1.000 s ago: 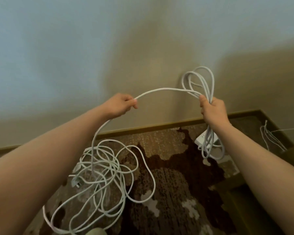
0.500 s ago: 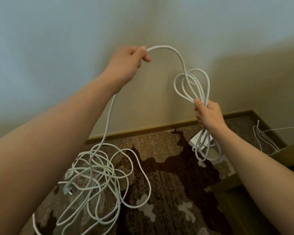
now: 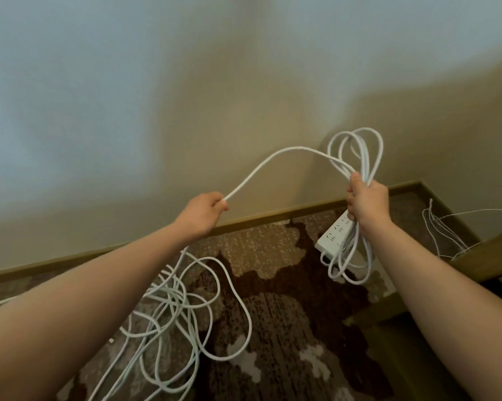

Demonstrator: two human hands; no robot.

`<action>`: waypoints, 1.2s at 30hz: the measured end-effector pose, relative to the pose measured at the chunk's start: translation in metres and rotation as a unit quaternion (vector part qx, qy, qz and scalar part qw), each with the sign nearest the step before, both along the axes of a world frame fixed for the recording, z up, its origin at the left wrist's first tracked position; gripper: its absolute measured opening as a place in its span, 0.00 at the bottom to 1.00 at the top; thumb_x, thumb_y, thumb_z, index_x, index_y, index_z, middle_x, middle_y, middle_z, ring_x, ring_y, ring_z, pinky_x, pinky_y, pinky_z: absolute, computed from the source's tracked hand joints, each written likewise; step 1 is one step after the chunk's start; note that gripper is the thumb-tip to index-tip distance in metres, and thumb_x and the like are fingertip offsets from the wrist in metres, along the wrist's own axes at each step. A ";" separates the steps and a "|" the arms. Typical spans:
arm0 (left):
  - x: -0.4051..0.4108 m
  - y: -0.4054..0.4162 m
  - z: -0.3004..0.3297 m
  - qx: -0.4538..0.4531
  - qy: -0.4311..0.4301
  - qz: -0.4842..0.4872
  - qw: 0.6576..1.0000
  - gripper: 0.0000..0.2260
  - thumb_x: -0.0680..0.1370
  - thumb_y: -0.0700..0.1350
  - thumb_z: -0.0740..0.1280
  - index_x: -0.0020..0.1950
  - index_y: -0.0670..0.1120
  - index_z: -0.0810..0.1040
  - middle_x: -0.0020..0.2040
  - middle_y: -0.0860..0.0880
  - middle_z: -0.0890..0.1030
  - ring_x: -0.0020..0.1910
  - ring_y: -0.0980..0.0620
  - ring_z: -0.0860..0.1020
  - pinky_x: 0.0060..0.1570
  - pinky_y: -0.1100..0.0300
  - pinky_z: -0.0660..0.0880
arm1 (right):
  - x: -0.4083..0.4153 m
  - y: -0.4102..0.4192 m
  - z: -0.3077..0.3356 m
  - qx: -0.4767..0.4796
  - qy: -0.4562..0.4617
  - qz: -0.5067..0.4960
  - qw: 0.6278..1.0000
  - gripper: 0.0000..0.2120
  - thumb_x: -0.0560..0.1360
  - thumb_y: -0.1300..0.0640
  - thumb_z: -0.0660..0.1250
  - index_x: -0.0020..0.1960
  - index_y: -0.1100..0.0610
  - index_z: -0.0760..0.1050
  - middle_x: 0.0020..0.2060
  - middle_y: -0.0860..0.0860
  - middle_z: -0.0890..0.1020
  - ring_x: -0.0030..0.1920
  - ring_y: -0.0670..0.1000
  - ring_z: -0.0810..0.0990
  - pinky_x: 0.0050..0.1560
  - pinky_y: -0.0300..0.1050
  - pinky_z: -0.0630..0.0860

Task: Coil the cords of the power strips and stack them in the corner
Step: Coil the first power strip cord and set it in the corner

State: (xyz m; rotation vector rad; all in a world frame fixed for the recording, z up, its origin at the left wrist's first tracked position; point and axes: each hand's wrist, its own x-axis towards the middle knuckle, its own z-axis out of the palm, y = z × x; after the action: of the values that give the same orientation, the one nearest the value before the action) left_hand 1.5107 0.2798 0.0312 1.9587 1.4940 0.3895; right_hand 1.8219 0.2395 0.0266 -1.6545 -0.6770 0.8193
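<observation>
My right hand (image 3: 367, 199) is raised near the room's corner, closed around a bundle of white cord loops (image 3: 356, 153) that stick up above the fist and hang below it. A white power strip (image 3: 335, 235) dangles under that hand among the hanging loops. My left hand (image 3: 204, 208) pinches the same white cord; the cord arcs from it up to the right hand. Below the left hand the cord drops to a loose tangle of white cord (image 3: 174, 311) on the patterned carpet.
Two beige walls meet in a corner behind my right hand, with a brown baseboard (image 3: 258, 219) along the floor. More thin white cords (image 3: 443, 233) lie at the far right beside a wooden furniture edge (image 3: 487, 256).
My left hand has come down from high by the wall to baseboard level, farther from the right hand. The bundle in my right hand has gained a loop, and the power strip hangs in clearer view.
</observation>
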 end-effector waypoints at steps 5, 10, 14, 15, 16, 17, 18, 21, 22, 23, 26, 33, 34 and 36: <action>0.048 -0.003 0.029 0.079 -0.065 -0.056 0.993 0.11 0.81 0.46 0.58 0.49 0.47 0.80 0.33 0.56 0.72 0.34 0.57 0.71 0.36 0.57 0.65 | -0.027 0.000 0.000 0.017 0.035 0.106 0.994 0.13 0.83 0.52 0.59 0.41 0.57 0.69 0.23 0.48 0.66 0.21 0.47 0.62 0.23 0.40 0.58; 0.083 -0.010 0.024 0.014 -0.036 -0.041 0.998 0.12 0.81 0.44 0.57 0.47 0.46 0.80 0.43 0.48 0.79 0.45 0.48 0.76 0.45 0.58 0.70 | -0.038 -0.003 0.005 0.063 0.067 0.154 0.984 0.09 0.83 0.55 0.59 0.46 0.58 0.72 0.26 0.50 0.71 0.23 0.48 0.66 0.25 0.42 0.65; 0.096 -0.024 0.014 -0.092 -0.071 -0.019 0.993 0.14 0.82 0.43 0.57 0.41 0.47 0.80 0.42 0.43 0.80 0.39 0.49 0.77 0.42 0.58 0.70 | -0.040 -0.002 -0.001 0.061 0.085 0.185 0.977 0.09 0.83 0.54 0.59 0.48 0.57 0.75 0.34 0.50 0.81 0.24 0.49 0.69 0.26 0.41 0.68; 0.100 -0.026 0.015 -0.111 -0.088 -0.018 0.990 0.15 0.82 0.43 0.57 0.40 0.47 0.79 0.44 0.40 0.81 0.39 0.48 0.78 0.42 0.57 0.71 | -0.041 -0.001 -0.003 0.057 0.086 0.193 0.976 0.09 0.83 0.54 0.59 0.49 0.57 0.75 0.37 0.51 0.83 0.25 0.49 0.69 0.26 0.41 0.68; 0.104 -0.027 0.015 -0.134 -0.106 -0.016 0.985 0.15 0.82 0.43 0.56 0.40 0.47 0.79 0.41 0.39 0.80 0.35 0.49 0.77 0.39 0.57 0.73 | -0.042 0.000 -0.004 0.054 0.089 0.200 0.974 0.09 0.83 0.54 0.59 0.49 0.57 0.75 0.40 0.52 0.85 0.24 0.49 0.70 0.26 0.41 0.68; 0.106 -0.029 0.016 -0.164 -0.122 -0.012 0.979 0.16 0.82 0.44 0.56 0.40 0.46 0.79 0.36 0.41 0.77 0.30 0.50 0.74 0.32 0.59 0.71 | -0.042 0.001 -0.005 0.052 0.094 0.207 0.972 0.09 0.83 0.54 0.59 0.49 0.57 0.75 0.42 0.52 0.86 0.24 0.49 0.70 0.25 0.40 0.69; 0.109 -0.031 0.015 -0.199 -0.132 -0.006 0.971 0.15 0.82 0.44 0.55 0.42 0.44 0.79 0.32 0.45 0.74 0.26 0.52 0.69 0.26 0.61 0.67 | -0.041 0.002 -0.005 0.051 0.103 0.213 0.970 0.09 0.83 0.54 0.59 0.50 0.57 0.75 0.44 0.54 0.86 0.23 0.48 0.70 0.24 0.39 0.69; 0.113 -0.037 0.017 -0.292 -0.144 0.011 0.945 0.16 0.83 0.45 0.53 0.46 0.41 0.78 0.29 0.50 0.66 0.24 0.54 0.61 0.22 0.62 0.60 | -0.037 0.003 -0.005 0.048 0.120 0.226 0.965 0.10 0.83 0.53 0.59 0.51 0.58 0.74 0.46 0.57 0.86 0.23 0.47 0.70 0.23 0.37 0.69; 0.113 -0.038 0.018 -0.310 -0.149 0.014 0.939 0.15 0.83 0.45 0.53 0.47 0.41 0.77 0.28 0.50 0.65 0.24 0.54 0.60 0.22 0.63 0.59 | -0.036 0.003 -0.005 0.045 0.124 0.228 0.965 0.10 0.82 0.53 0.59 0.51 0.59 0.74 0.46 0.58 0.86 0.23 0.47 0.70 0.23 0.37 0.69; 0.114 -0.039 0.020 -0.324 -0.153 0.016 0.933 0.15 0.83 0.45 0.52 0.48 0.41 0.77 0.28 0.50 0.64 0.24 0.55 0.60 0.21 0.64 0.58 | -0.034 0.003 -0.006 0.043 0.129 0.228 0.964 0.10 0.82 0.53 0.60 0.51 0.59 0.74 0.46 0.58 0.86 0.23 0.47 0.71 0.23 0.36 0.69; 0.116 -0.039 0.025 -0.350 -0.156 0.004 0.924 0.15 0.83 0.45 0.51 0.48 0.41 0.75 0.27 0.51 0.62 0.22 0.56 0.58 0.19 0.66 0.56 | -0.030 0.003 -0.005 0.032 0.139 0.236 0.961 0.07 0.81 0.55 0.62 0.52 0.59 0.74 0.48 0.59 0.86 0.24 0.47 0.71 0.25 0.36 0.70; 0.119 -0.040 0.023 -0.315 -0.122 -0.063 0.939 0.16 0.83 0.46 0.52 0.49 0.40 0.77 0.28 0.50 0.63 0.24 0.55 0.59 0.23 0.63 0.57 | -0.032 0.004 0.000 0.000 0.105 0.278 0.955 0.06 0.80 0.60 0.64 0.55 0.59 0.75 0.40 0.54 0.85 0.25 0.47 0.70 0.27 0.38 0.70; 0.119 -0.039 0.021 -0.304 -0.123 -0.063 0.943 0.16 0.83 0.46 0.53 0.49 0.40 0.78 0.28 0.50 0.64 0.25 0.54 0.60 0.24 0.63 0.58 | -0.033 0.004 0.001 -0.002 0.092 0.274 0.957 0.07 0.80 0.61 0.63 0.57 0.59 0.75 0.36 0.51 0.84 0.25 0.46 0.71 0.27 0.38 0.70; 0.120 -0.037 0.017 -0.274 -0.128 -0.071 0.950 0.16 0.82 0.46 0.55 0.49 0.40 0.79 0.28 0.50 0.66 0.25 0.54 0.61 0.25 0.62 0.59 | -0.035 0.004 0.002 -0.001 0.075 0.264 0.961 0.08 0.81 0.62 0.62 0.57 0.58 0.76 0.31 0.48 0.80 0.26 0.46 0.71 0.28 0.37 0.70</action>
State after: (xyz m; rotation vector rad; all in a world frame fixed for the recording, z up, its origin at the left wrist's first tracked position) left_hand 1.6308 0.2431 0.0486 1.4942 1.1324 0.1346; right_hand 1.7871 0.2431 0.0285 -1.4069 -1.0305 1.3095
